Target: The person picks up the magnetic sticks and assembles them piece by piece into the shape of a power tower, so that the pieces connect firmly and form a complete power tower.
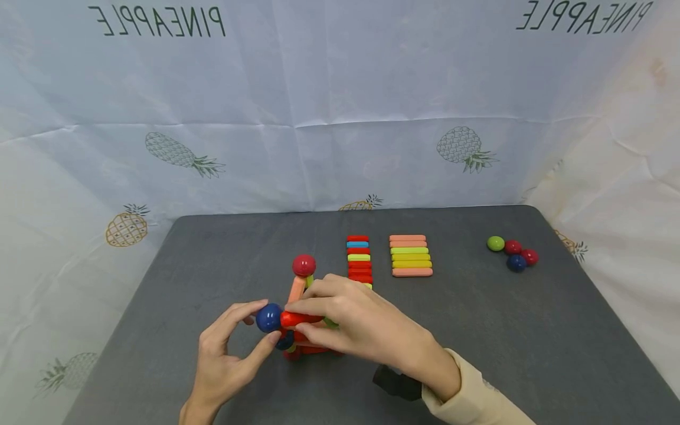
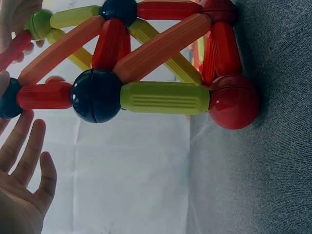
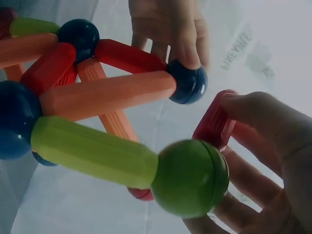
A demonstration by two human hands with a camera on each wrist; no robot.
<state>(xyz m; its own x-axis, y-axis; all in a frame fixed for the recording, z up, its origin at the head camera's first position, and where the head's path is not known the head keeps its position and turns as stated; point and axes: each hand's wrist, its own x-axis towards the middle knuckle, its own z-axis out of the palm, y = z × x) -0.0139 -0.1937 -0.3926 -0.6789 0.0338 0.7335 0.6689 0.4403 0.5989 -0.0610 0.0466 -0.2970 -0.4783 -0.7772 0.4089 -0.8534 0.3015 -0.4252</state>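
My left hand (image 1: 225, 348) pinches a dark blue ball (image 1: 269, 318) between thumb and fingers, at the upper end of a magnetic stick-and-ball structure. From the right, my right hand (image 1: 366, 324) pinches a short red stick (image 1: 300, 319) between thumb and fingers. One end of that stick meets a green ball (image 3: 190, 178); its other end points toward the blue ball. Below them, blue balls (image 2: 96, 95) and red balls (image 2: 234, 101) join red, salmon, yellow and lime sticks (image 2: 165, 97). My right hand covers part of the structure in the head view.
Behind the right hand lies a column of short red, blue and lime sticks (image 1: 359, 251). Beside it is a row of longer salmon, lime and yellow sticks (image 1: 411, 257). Loose green, red and blue balls (image 1: 516, 262) sit far right on the grey table (image 1: 504, 342).
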